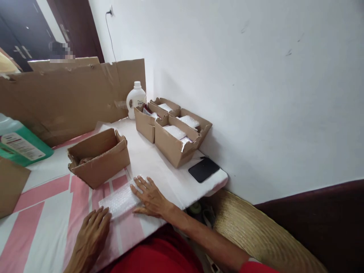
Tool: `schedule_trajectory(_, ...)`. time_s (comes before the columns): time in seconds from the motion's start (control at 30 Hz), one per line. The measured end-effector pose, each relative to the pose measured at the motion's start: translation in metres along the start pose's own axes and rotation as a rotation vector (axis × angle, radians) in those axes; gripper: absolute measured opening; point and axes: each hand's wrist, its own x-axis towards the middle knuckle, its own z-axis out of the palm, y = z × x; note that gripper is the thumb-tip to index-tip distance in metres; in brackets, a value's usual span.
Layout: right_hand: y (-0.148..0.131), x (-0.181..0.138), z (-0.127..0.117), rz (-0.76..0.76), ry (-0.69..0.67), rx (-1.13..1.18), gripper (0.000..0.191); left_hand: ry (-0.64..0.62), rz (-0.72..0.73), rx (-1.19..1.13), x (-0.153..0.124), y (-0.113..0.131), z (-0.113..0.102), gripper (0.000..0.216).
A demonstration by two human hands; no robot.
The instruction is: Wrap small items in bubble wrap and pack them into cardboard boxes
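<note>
A flat piece of bubble wrap (121, 198) lies on the striped cloth near the table's front edge. It is clear, and I cannot make out whether anything is inside it. My left hand (95, 229) rests at its left end, fingers stretched forward and side by side. Over the right end, my right hand (150, 197) lies with its fingers spread, touching the wrap. Neither hand grips anything. Just beyond the wrap stands an open cardboard box (104, 168) with something brownish low inside, mostly hidden by the walls.
Several small cardboard boxes (178, 146) holding bubble-wrapped items stand by the wall. Behind them is a white jug (136, 100). A black phone-like object (204, 169) lies near the right corner. A green-liquid bottle (24, 142) and a tall cardboard panel (74, 100) are at left.
</note>
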Motion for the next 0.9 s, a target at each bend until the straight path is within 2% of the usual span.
schedule_trajectory(0.07,-0.021,0.002,-0.003,-0.074,0.018,0.036,0.082,0.005,-0.031,-0.055,0.016,0.007,-0.012,0.021)
schedule_trajectory(0.1,-0.033,0.001,-0.003,-0.107,0.025,0.065,0.073,0.008,-0.051,-0.102,0.025,0.012,-0.018,0.020)
schedule_trajectory(0.17,-0.054,-0.004,0.001,-0.116,0.063,0.123,0.042,0.006,-0.092,-0.228,0.040,0.024,-0.031,0.019)
schedule_trajectory(0.23,-0.067,-0.016,0.006,-0.044,0.130,0.207,0.019,-0.001,-0.138,-0.390,0.053,0.034,-0.041,0.017)
schedule_trajectory(0.3,-0.070,-0.031,0.008,0.095,0.207,0.384,0.018,-0.024,-0.240,-0.576,0.062,0.038,-0.044,0.020)
schedule_trajectory(0.37,-0.065,-0.044,0.006,0.318,0.272,0.627,0.020,-0.121,-0.420,-0.776,0.067,0.037,-0.039,0.040)
schedule_trajectory(0.43,-0.057,-0.052,0.001,0.563,0.300,0.833,0.025,-0.275,-0.625,-0.985,0.071,0.033,-0.027,0.058)
schedule_trajectory(0.47,-0.053,-0.053,-0.002,0.661,0.306,0.897,0.027,-0.347,-0.710,-1.086,0.073,0.032,-0.019,0.065)
schedule_trajectory(0.53,-0.045,-0.050,-0.008,0.775,0.317,0.954,0.027,-0.411,-0.840,-1.218,0.076,0.031,-0.003,0.073)
schedule_trajectory(0.63,-0.036,-0.042,-0.011,0.846,0.357,0.946,0.028,-0.395,-0.922,-1.237,0.078,0.034,0.017,0.073)
schedule_trajectory(0.77,-0.027,-0.037,-0.007,0.860,0.398,0.870,0.028,-0.347,-0.931,-1.176,0.075,0.040,0.031,0.059)
schedule_trajectory(0.9,-0.023,-0.034,0.002,0.830,0.429,0.633,0.009,-0.306,-0.973,-1.108,0.070,0.046,0.041,0.055)
